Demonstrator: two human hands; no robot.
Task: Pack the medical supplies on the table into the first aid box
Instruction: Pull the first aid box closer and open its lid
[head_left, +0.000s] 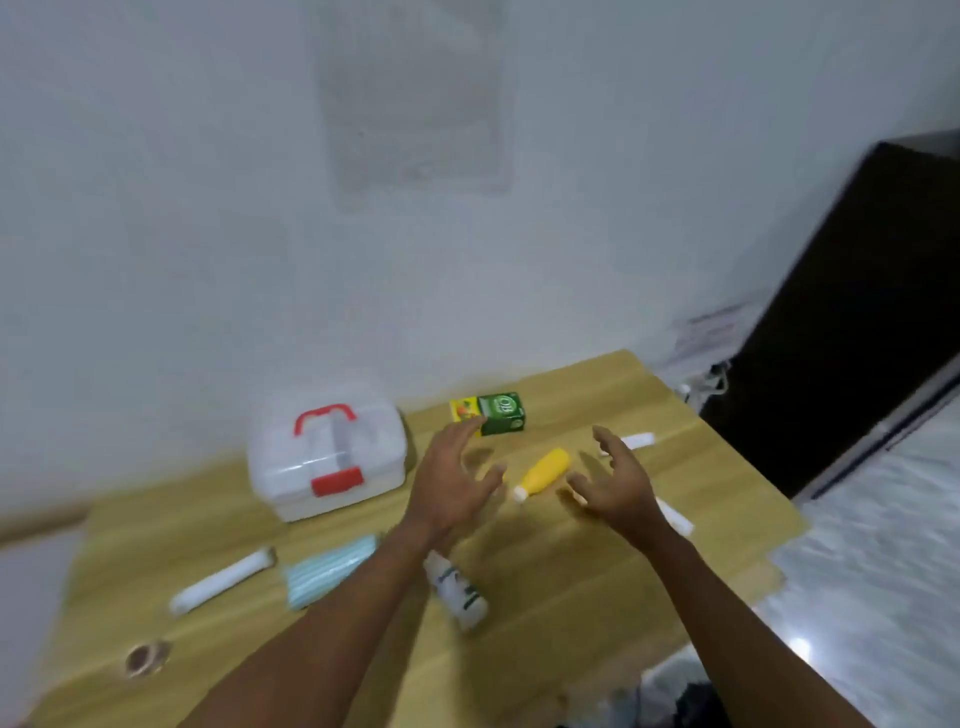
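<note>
First aid box (326, 454): translucent white plastic, red carry handle on the lid, red latch on the front face. It stands lid shut at the far left of the wooden table (571, 597), near the wall; its contents cannot be made out through the blurred shell. Its long axis runs left to right, latch side toward the person.

Motion blur softens the whole view. The white bottle (460, 595) lies partly hidden under the left forearm, and its label is unreadable. A white item (675, 516) is mostly hidden behind the right hand (618, 488).

Yellow bottle (543, 473): lying on its side, white cap pointing toward the person, between the two hands. The left hand (452, 478) and right hand hover over the table, fingers spread apart, holding nothing.

Also on the table: green carton (501, 413), blue face masks (327, 574), white tube (223, 579), tape roll (147, 658).
</note>
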